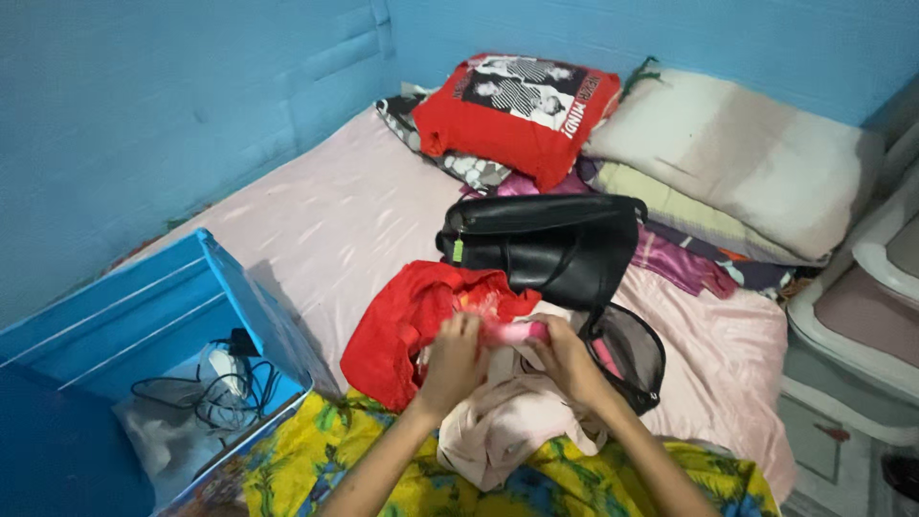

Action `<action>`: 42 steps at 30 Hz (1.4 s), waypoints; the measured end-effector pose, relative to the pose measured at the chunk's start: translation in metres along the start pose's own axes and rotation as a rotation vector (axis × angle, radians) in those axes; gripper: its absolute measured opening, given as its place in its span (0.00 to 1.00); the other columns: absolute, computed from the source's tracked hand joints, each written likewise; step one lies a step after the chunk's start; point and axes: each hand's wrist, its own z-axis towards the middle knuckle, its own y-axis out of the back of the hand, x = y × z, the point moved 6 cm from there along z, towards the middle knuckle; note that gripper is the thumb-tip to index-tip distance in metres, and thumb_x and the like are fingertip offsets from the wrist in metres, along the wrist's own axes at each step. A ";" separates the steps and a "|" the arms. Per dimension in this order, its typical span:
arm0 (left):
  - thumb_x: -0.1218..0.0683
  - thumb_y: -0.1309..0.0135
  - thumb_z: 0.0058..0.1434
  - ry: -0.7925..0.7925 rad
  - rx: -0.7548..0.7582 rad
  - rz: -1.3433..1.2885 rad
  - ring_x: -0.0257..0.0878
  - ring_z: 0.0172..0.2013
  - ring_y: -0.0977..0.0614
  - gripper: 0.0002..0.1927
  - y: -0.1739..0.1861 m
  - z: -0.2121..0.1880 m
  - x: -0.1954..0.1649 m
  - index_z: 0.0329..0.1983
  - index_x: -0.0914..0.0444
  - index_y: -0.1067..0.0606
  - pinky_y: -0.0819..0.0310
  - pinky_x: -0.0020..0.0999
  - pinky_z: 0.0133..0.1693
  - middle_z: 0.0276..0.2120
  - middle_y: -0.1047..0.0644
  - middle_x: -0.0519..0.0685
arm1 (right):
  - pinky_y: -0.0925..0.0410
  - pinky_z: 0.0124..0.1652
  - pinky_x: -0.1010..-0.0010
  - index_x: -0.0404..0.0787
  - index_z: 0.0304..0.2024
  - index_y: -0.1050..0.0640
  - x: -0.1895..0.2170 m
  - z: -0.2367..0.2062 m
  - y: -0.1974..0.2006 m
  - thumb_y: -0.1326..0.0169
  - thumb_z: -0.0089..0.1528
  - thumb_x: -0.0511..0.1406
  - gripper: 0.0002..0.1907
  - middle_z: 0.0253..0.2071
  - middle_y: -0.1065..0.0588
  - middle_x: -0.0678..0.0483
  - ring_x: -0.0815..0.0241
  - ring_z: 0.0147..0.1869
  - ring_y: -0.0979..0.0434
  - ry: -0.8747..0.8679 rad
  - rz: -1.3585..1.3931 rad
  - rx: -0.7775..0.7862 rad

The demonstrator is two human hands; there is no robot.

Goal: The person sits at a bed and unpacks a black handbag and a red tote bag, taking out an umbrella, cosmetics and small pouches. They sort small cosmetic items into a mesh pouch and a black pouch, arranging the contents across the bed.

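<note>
— Pink cloth, that is what you hold?

— Yes. A small bright pink piece of cloth (514, 331) is stretched between my two hands. My left hand (453, 352) is closed on its left end, and my right hand (567, 356) is closed on its right end. It sits just above a pale beige garment (507, 421) on my lap, over a yellow flowered cloth (383, 469).

— And what is around it?

— Just beside my left hand lies a red garment (402, 330), crumpled on the bed (325, 225). Behind it stands a black leather handbag (550, 244), and a dark mesh pouch (632, 354) is touching my right wrist. Far back are a red printed pillow (512, 110) and a pale striped pillow (737, 158). At my left is an open blue box (163, 316) with a charger and cables (225, 378) inside.

— How do you handle such a thin piece well?

— I think both ends should be pinched evenly, with the cloth kept flat and a little tight, so it does not twist. I would hold it over the beige garment and away from the red one, because the colours are near and the edges can mix. The fabric looks soft and slippery, so a firm grasp with the fingertips seems better than with the whole palm.
</note>
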 end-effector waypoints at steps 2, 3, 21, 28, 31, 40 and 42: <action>0.61 0.47 0.54 -0.028 -0.046 0.235 0.57 0.47 0.22 0.18 0.002 0.006 0.015 0.50 0.65 0.27 0.27 0.49 0.48 0.48 0.25 0.59 | 0.27 0.41 0.66 0.40 0.58 0.29 0.001 0.007 0.003 0.46 0.62 0.28 0.21 0.47 0.25 0.45 0.53 0.45 0.19 -0.061 0.007 -0.014; 0.61 0.48 0.58 -0.010 0.046 0.254 0.55 0.48 0.22 0.18 -0.005 0.009 0.028 0.53 0.63 0.27 0.27 0.48 0.49 0.48 0.25 0.57 | 0.26 0.40 0.67 0.40 0.58 0.28 0.003 0.010 0.004 0.45 0.62 0.29 0.21 0.48 0.25 0.45 0.54 0.44 0.19 -0.068 0.015 -0.031; 0.36 0.34 0.48 0.337 0.527 0.857 0.59 0.50 0.23 0.40 -0.046 0.011 0.083 0.65 0.47 0.31 0.31 0.51 0.51 0.55 0.30 0.61 | 0.25 0.45 0.65 0.44 0.55 0.22 -0.030 0.027 -0.042 0.39 0.58 0.32 0.21 0.46 0.23 0.49 0.52 0.48 0.20 -0.082 -0.015 -0.002; 0.50 0.45 0.60 0.332 0.482 0.856 0.59 0.39 0.16 0.28 -0.054 0.020 0.122 0.65 0.47 0.32 0.23 0.48 0.42 0.61 0.30 0.72 | 0.28 0.49 0.55 0.41 0.55 0.24 -0.030 0.059 -0.068 0.41 0.57 0.31 0.22 0.53 0.30 0.41 0.37 0.53 0.24 0.096 -0.126 -0.039; 0.55 0.51 0.61 0.243 0.352 0.883 0.56 0.35 0.15 0.22 -0.055 0.021 0.132 0.60 0.48 0.29 0.20 0.46 0.37 0.55 0.24 0.67 | 0.27 0.46 0.51 0.43 0.55 0.25 -0.046 0.078 -0.096 0.42 0.59 0.32 0.21 0.52 0.31 0.39 0.34 0.49 0.24 -0.031 -0.195 0.088; 0.58 0.44 0.52 0.411 0.302 0.563 0.54 0.30 0.15 0.20 -0.025 0.044 0.171 0.49 0.59 0.28 0.21 0.51 0.30 0.36 0.19 0.56 | 0.27 0.43 0.45 0.46 0.61 0.31 -0.100 0.113 -0.162 0.42 0.58 0.35 0.28 0.62 0.39 0.31 0.27 0.46 0.24 -0.181 -0.275 0.369; 0.59 0.44 0.53 0.448 0.235 0.546 0.54 0.29 0.15 0.15 -0.009 0.055 0.174 0.45 0.60 0.28 0.22 0.52 0.30 0.32 0.19 0.55 | 0.27 0.43 0.45 0.46 0.61 0.30 -0.106 0.122 -0.174 0.43 0.57 0.35 0.28 0.62 0.38 0.32 0.28 0.46 0.23 -0.160 -0.256 0.392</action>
